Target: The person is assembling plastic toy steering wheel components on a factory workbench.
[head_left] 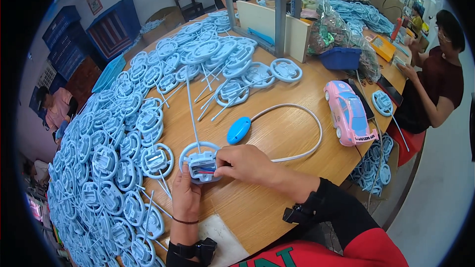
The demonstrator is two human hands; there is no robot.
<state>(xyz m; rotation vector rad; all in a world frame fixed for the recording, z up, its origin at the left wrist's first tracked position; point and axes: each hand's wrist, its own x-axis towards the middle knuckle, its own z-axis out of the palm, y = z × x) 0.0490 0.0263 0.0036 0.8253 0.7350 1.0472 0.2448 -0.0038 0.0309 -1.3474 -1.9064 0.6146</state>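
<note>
A light-blue toy steering wheel [200, 157] lies back-up on the wooden table in front of me, its long thin rod pointing away. My left hand [186, 194] grips its near left rim, thumb upward. The fingers of my right hand [245, 164] are pinched together at the right side of its open compartment. Inside it, dark blue and red pieces [204, 170] show, too small to name. What the right fingertips hold is hidden. Just beyond my right hand lies a bright blue oval piece [239, 130] with a white cable [316, 124] looping right.
Many similar steering wheels [106, 160] are heaped on the left and far table. A pink toy car [347, 112] stands at right, near a loose wheel [382, 103]. Metal posts [287, 15], a board [297, 37] and a dark blue bin [341, 58] stand beyond. Other people sit around the table.
</note>
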